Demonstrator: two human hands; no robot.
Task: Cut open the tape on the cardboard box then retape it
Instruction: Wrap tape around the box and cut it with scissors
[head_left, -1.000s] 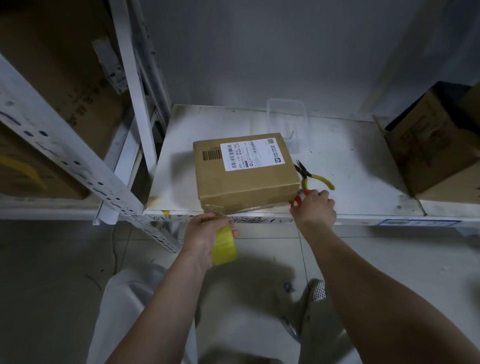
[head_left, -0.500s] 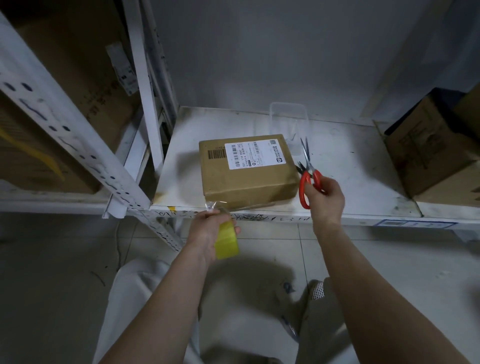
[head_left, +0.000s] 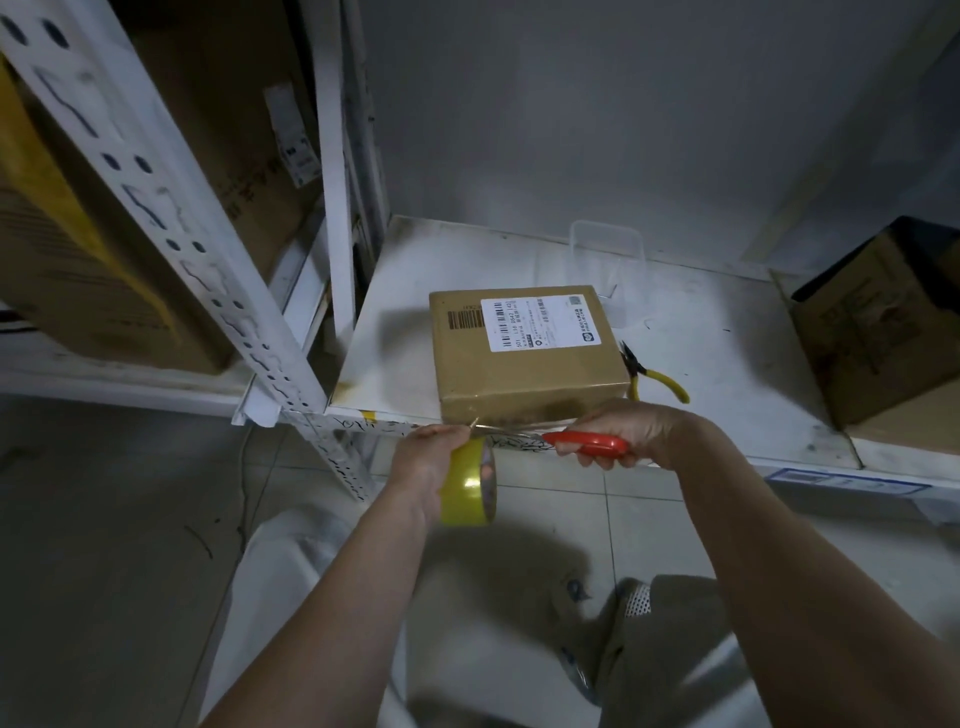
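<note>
The left hand (head_left: 426, 457) grips a yellow-tinted roll of clear packing tape (head_left: 467, 488) just below the white metal shelf (head_left: 727, 364). Above, at the shelf's front edge, sits the brown labelled cardboard box (head_left: 524, 358). The right hand (head_left: 639, 431) grasps red-handled scissors (head_left: 587, 442), blades pointing left under the box.

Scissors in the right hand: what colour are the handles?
Red. The scissors handles show clearly in the head view, gripped by the right hand.
</note>
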